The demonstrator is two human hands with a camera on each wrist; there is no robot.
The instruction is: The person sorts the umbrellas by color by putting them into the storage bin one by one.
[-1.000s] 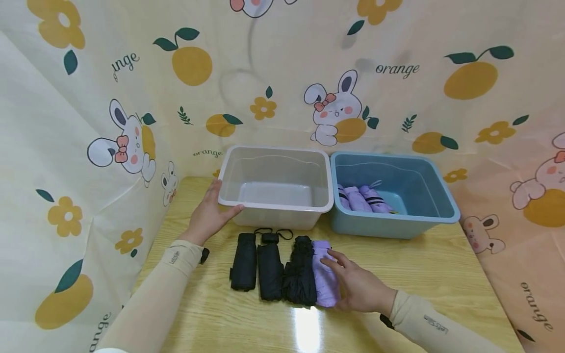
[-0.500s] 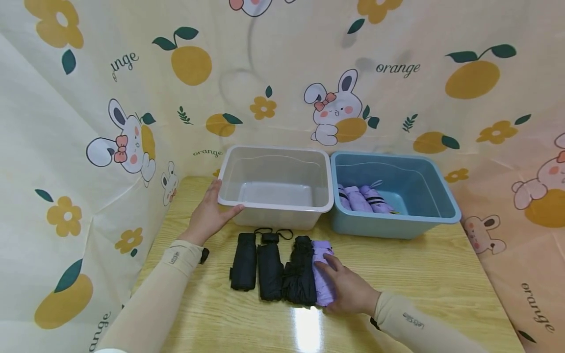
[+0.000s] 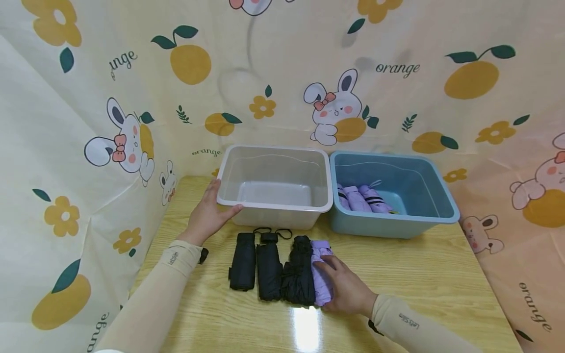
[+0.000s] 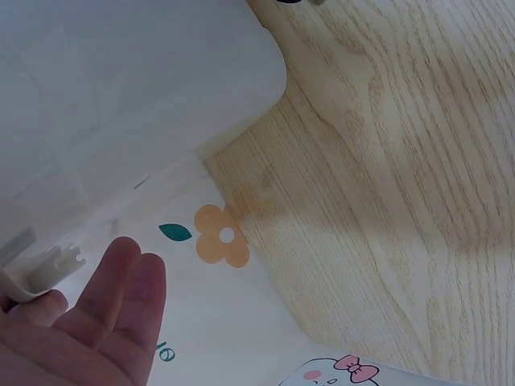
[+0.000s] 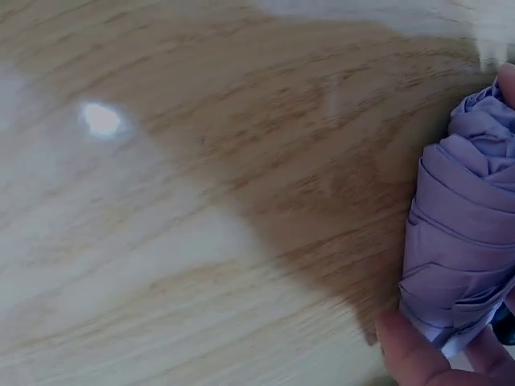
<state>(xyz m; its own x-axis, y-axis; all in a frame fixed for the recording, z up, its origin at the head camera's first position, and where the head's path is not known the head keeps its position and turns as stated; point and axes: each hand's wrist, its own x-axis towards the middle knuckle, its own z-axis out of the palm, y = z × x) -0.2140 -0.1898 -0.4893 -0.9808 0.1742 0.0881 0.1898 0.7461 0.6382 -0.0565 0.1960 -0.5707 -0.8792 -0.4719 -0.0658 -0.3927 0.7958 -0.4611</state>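
Folded umbrellas lie side by side on the table in the head view. The leftmost black umbrella [image 3: 242,262] and the middle black one [image 3: 269,269] have wrist loops between their top ends. Beside them is a ruffled black umbrella [image 3: 298,274], then a purple umbrella [image 3: 321,274]. My right hand [image 3: 348,289] holds the purple umbrella from its right side, and the right wrist view shows fingertips at both its ends. My left hand [image 3: 206,215] rests against the front left corner of a whitish bin [image 3: 282,215], its fingers fairly straight along the side.
To the right of the whitish bin stands a blue bin [image 3: 393,228] with several purple umbrellas [image 3: 359,198] in its left part. Behind both bins hangs a printed cloth [image 3: 273,59], which also runs down the left and right sides of the wooden table [image 3: 410,269].
My right hand has moved left and closed in on the purple umbrella, with its fingers now over it. The left hand and the bins stay in place.
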